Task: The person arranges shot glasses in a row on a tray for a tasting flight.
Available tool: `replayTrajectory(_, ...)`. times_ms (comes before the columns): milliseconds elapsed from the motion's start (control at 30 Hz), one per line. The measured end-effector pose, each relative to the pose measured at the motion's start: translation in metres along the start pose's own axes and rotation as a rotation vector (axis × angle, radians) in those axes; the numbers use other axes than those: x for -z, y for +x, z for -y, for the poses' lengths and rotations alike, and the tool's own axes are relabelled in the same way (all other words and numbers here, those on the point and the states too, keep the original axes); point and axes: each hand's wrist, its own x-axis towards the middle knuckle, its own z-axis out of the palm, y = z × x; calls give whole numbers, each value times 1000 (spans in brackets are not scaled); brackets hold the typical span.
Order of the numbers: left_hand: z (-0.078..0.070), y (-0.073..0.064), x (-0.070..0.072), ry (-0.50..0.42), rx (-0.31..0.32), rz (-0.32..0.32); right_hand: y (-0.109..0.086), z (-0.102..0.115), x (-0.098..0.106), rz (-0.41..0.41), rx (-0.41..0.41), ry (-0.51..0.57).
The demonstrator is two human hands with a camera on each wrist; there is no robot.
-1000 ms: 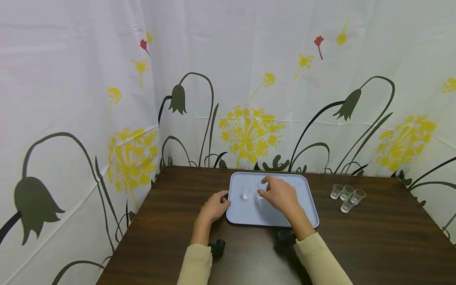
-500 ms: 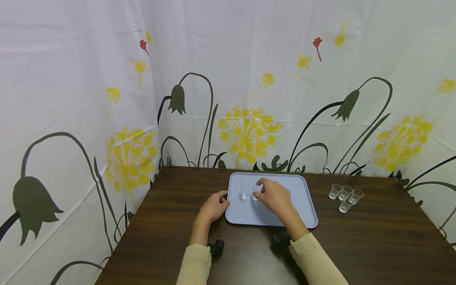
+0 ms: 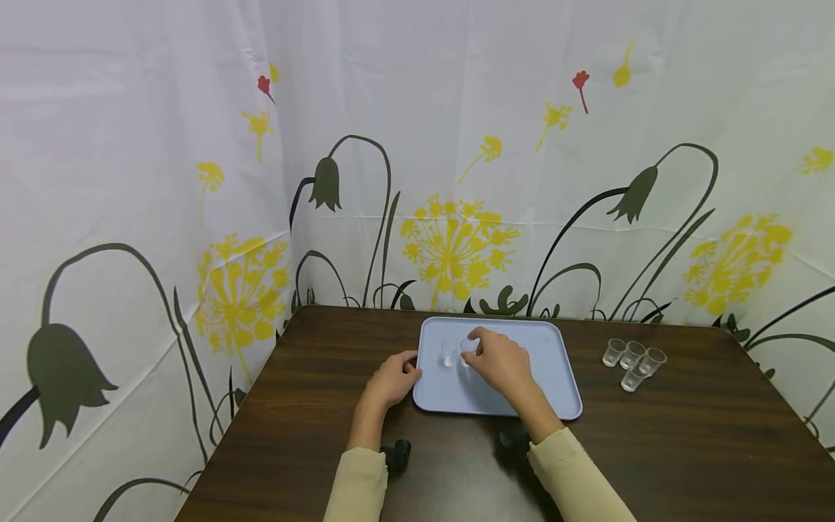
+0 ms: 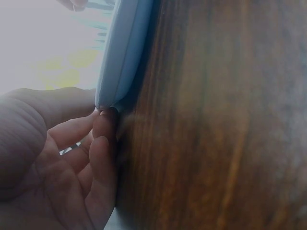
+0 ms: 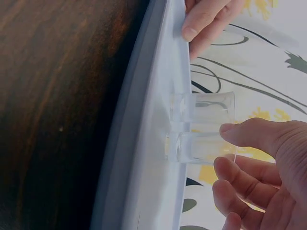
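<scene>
A pale blue tray (image 3: 450,395) lies on the dark wood table, with two small clear shot glasses upright side by side toward its left. My left hand (image 3: 391,380) pinches the tray's left edge, thumb at the rim and fingertips against the underside, as the left wrist view shows. My right hand (image 3: 504,364) holds the right-hand shot glass (image 5: 199,146) near its rim between thumb and fingers. That glass's base is at the tray's surface, close beside the other shot glass (image 5: 206,108). In the head view, my right fingers partly cover the held glass.
Several more clear shot glasses (image 3: 633,355) stand grouped on the table (image 3: 704,420) to the right of the tray. A white curtain (image 3: 417,87) with printed flowers hangs just behind the table's back edge and along the left side.
My right hand has moved left across the tray with its shot glass, bringing it close to the other one. My left hand has stayed at the tray's edge.
</scene>
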Motion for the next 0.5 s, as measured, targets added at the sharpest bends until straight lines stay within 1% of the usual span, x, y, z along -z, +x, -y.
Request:
replayTrajectory(300,-3,-2,2,2,-6,-2,1,2,0,-8,3,4)
replayTrajectory(500,-1,-1,1,8,-13,0,0,2,-1,-14,8,5)
